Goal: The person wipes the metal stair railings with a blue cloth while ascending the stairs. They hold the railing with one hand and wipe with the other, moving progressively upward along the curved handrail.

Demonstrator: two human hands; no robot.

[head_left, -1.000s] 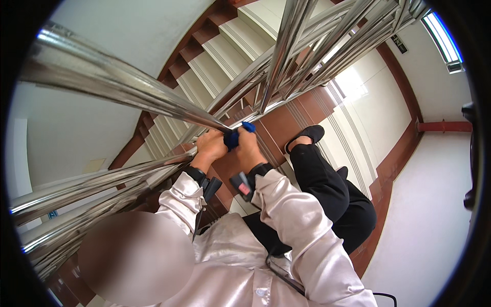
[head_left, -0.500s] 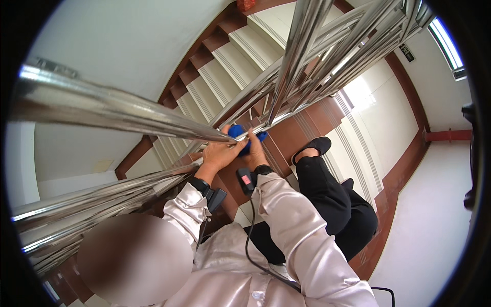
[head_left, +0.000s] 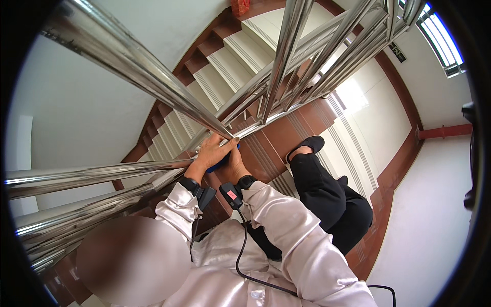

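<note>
Below me I had a tiled staircase (head_left: 225, 65), its pale treads edged in brown beyond the railing. A stainless-steel post (head_left: 148, 77) slanted through my view from the upper left, meeting the bottom rail (head_left: 271, 116) near the hands. The wearer's black-trousered leg (head_left: 319, 189) was bent to the right. I watched the left hand (head_left: 210, 152) curl over the rail at the post's foot; whether it gripped the fabric I couldn't tell. The right hand (head_left: 234, 166), just beside it, grasped the blue cloth (head_left: 219, 164), which lay mostly hidden between both palms. Each wrist carried a small black module (head_left: 231, 196).
</note>
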